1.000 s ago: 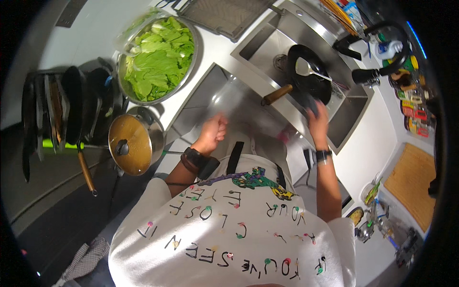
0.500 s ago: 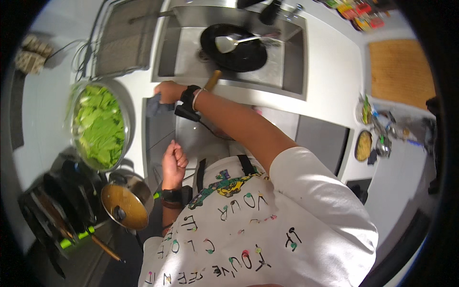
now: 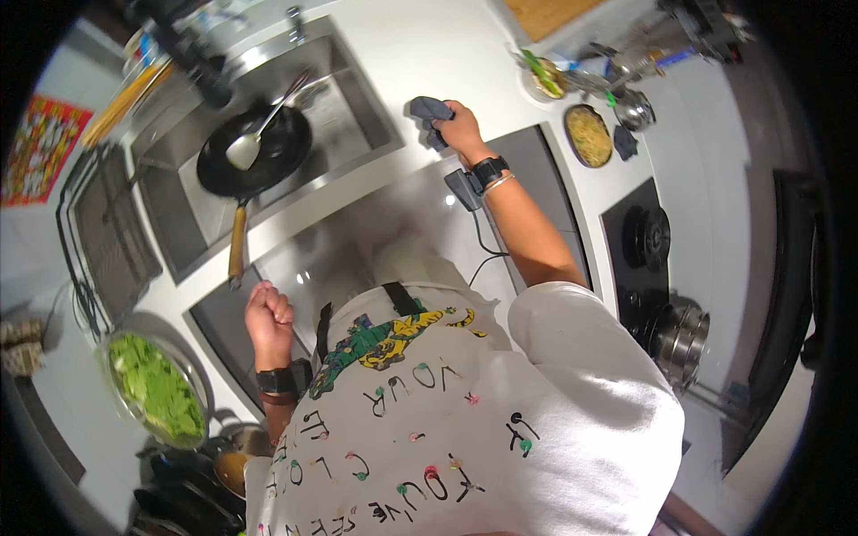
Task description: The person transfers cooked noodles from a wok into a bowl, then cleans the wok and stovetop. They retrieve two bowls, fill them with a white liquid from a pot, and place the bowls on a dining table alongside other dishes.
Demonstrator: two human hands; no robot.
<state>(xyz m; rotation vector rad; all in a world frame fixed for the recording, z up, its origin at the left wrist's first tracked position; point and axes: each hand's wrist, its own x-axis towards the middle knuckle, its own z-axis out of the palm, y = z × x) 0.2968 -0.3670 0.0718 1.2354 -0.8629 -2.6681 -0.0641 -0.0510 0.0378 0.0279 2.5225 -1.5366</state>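
Note:
My right hand grips a dark grey cloth on the white counter just right of the steel sink. My left hand is curled into a loose fist with nothing visible in it, just below the wooden handle of a black wok and apart from it. The black wok sits in the sink, its handle reaching over the front edge. A metal wok spatula lies inside it, its handle pointing to the far right.
Leafy greens fill a large bowl at the lower left. A wire rack stands left of the sink. On the right are an oval dish of pale shreds, a ladle, a black stove and a steel pot.
The view has turned to the right. My right hand has carried the cloth from the counter at the sink's left front to the counter on its right. My left hand stays curled.

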